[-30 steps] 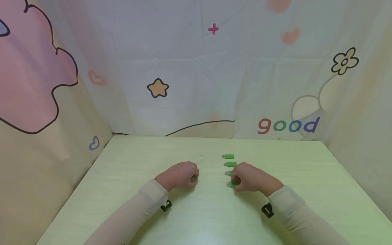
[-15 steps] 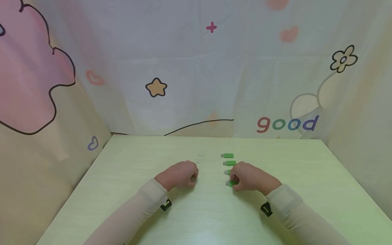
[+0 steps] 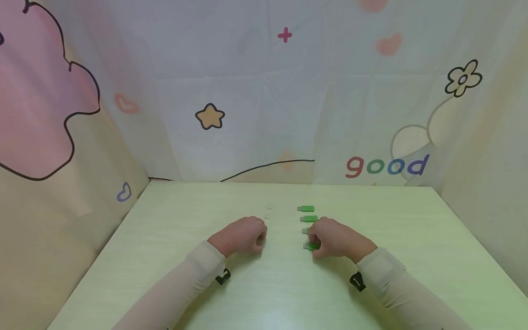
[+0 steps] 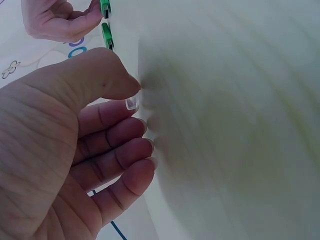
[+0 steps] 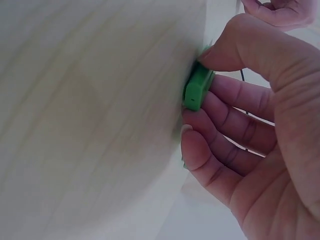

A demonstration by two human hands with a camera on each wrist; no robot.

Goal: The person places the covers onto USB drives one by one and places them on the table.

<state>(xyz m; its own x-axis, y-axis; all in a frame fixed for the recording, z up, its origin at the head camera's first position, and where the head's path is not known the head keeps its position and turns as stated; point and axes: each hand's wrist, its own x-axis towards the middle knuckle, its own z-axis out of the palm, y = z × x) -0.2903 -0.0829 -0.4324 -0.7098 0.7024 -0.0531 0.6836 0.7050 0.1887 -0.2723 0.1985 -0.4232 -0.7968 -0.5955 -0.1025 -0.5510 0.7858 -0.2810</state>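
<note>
My left hand [image 3: 243, 235] rests on the table, pinching a small clear plastic cap [image 4: 131, 103] between thumb and index finger. Two more clear caps, the far one [image 3: 270, 207] and the nearer one [image 3: 267, 216], lie just beyond it. To the right, my right hand [image 3: 336, 237] grips the nearest green USB stick [image 5: 198, 87] on the table, thumb on one side and fingers on the other. Its metal plug [image 3: 306, 246] points left, toward the left hand. Another green USB stick [image 3: 305, 231] is partly hidden behind the right hand's knuckles.
Two further green USB sticks, the far one [image 3: 306, 208] and the nearer one [image 3: 309, 219], lie beyond the right hand in the same column. The pale table [image 3: 264, 293] meets a printed curtain [image 3: 247, 91] at its back edge.
The head view has shifted very slightly. Both hands keep their holds and stay practically in place, and the USB sticks and caps lie as before.
</note>
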